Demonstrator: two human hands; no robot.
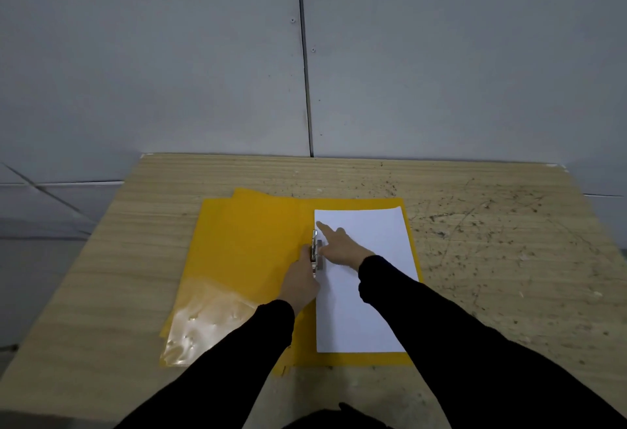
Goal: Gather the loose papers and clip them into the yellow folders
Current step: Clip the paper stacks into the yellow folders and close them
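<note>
Papers (366,279), thin and limp, lie in yellow folder (251,245); right hand (342,247) presses them flat, fingers extended; left hand (300,281) pinches metal clip (317,253).

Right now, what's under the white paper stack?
The open yellow folder, its right half showing around the white paper. A second folder's edge shows left; anything else beneath is covered.

Metal clip (317,252) partly hidden by hands, lower folder (217,206) mostly covered

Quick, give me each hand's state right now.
Left hand: closed on the metal clip at the folder's spine.
Right hand: open, holding nothing, pressing flat on the white paper.
</note>
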